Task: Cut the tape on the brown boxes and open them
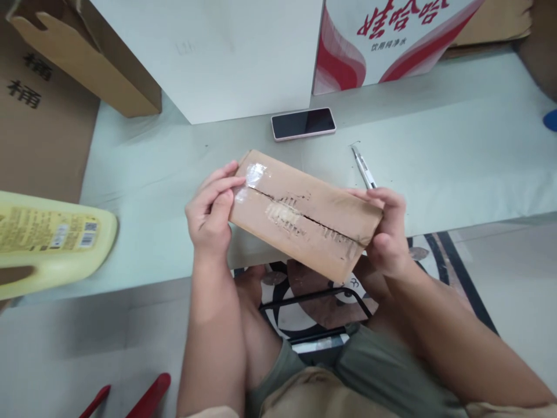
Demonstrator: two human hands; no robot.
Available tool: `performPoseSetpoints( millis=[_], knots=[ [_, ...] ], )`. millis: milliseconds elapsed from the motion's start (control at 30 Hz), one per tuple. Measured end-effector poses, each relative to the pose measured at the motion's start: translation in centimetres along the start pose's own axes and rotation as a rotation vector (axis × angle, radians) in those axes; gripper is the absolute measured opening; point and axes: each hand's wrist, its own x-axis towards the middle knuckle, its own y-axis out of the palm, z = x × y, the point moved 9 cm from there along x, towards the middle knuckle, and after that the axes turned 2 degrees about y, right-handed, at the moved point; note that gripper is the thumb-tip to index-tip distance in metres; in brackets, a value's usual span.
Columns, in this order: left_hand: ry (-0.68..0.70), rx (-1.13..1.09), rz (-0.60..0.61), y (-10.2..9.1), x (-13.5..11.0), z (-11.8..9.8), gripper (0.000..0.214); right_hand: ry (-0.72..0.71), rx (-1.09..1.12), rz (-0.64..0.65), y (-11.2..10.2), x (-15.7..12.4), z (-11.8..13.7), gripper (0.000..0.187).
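Note:
I hold a small brown cardboard box (304, 212) above the table's near edge, tilted down to the right. Its top seam is slit open, with torn tape remnants along the cut. My left hand (211, 212) grips the box's left end, fingers curled over a patch of clear tape. My right hand (385, 229) clasps the right end, thumb on the near side. A utility knife or pen (363, 167) lies on the table just beyond my right hand.
A phone (303, 123) lies face up on the pale table (174, 174). Behind it stand a white box (217, 52) and a red-and-white carton (391, 35). Brown cardboard boxes (39, 116) are at left, a yellow bottle (52, 241) near left, red handles (148, 397) below.

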Motion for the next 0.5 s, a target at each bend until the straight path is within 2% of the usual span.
performPoseSetpoints(
  millis=[67,167,267,333,400,467,500],
  knots=[
    [-0.019,0.012,-0.017,-0.1,-0.2,0.0,0.016,0.060,0.058,-0.042,-0.4,0.1,-0.8,0.054],
    [-0.038,-0.008,-0.065,-0.9,-0.3,0.5,0.015,0.171,-0.028,-0.182,-1.9,0.2,-2.4,0.053],
    [-0.064,-0.103,-0.227,-3.2,-0.1,1.9,0.018,0.310,-0.121,-0.281,-3.1,0.1,-4.5,0.050],
    [-0.119,-0.198,-0.395,-5.1,-0.1,3.4,0.019,0.407,-0.145,-0.192,-2.4,0.2,-5.7,0.055],
    [-0.208,-0.294,-0.517,-6.2,-0.4,5.2,0.016,0.419,-0.126,0.013,-0.5,0.4,-5.8,0.061],
    [-0.351,-0.357,-0.532,-5.8,-0.8,7.0,0.015,0.305,-0.097,0.185,1.4,0.6,-4.2,0.062],
    [-0.433,-0.371,-0.491,-5.1,-1.1,7.7,0.014,0.216,-0.092,0.233,2.1,0.7,-3.0,0.060]
  ],
)
